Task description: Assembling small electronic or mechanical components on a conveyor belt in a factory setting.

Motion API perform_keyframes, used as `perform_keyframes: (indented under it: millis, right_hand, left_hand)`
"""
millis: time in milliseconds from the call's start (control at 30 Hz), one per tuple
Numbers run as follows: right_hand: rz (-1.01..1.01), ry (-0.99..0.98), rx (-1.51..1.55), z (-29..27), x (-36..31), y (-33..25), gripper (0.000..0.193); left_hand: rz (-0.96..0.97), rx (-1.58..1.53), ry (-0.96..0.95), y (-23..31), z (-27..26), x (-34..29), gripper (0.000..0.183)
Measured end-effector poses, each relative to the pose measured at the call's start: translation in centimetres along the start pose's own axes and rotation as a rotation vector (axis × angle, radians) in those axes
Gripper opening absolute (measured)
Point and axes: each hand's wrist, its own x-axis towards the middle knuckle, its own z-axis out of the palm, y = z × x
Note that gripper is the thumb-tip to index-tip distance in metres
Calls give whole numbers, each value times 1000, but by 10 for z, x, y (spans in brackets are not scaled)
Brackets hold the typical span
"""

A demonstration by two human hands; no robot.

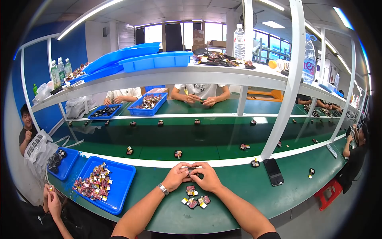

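Above the green tabletop (234, 199), my left hand (175, 176) and my right hand (207, 177) meet with fingertips pinched together. Between them is a small dark square piece (191, 170), mostly covered by the fingers, so its details are hidden. A metal-banded watch (163, 189) is on my left wrist. Just below my hands lie three small black-cased pieces (191, 190) with reddish insides and white-and-yellow tags. To the left of my left forearm sits a blue tray (128, 180) heaped with small reddish parts (95, 183) bearing similar tags.
A smaller blue tray (71, 169) with black parts stands far left. A black phone (273, 172) lies right, beside a white upright post (283, 103). Beyond the white rail, a dark green belt (215, 137) carries scattered pieces. Co-workers' hands (201, 99) show across and at left (53, 201).
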Motion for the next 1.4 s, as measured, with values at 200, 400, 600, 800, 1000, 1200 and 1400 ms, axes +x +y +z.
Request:
perform_keyframes:
  millis: [200,400,600,800,1000,1200,1400]
  right_hand:
    - [39,53,-28,6,-1,-3,12]
    - [1,71,-59,11,-1,-1,12]
    - [68,98,-39,13,-3,0,14]
    - [131,71,89,16,-2,10,20]
    - [-38,88,7,10,1,-5,20]
    - [28,112,11,12,-3,-2,19]
    - [-43,132,35,13,1,-6,20]
  left_hand:
    - [-14,-28,1,2,2,-2,23]
    - [-5,-66,-24,-1,-2,1,23]
    - [-13,-41,-11,0,1,0,23]
    - [-4,-77,-1,1,3,0,22]
    - [81,-161,-48,-3,-2,-1,23]
    - [82,-184,-93,-2,-1,0,24]
    - [120,-189,-75,-3,0,-3,23]
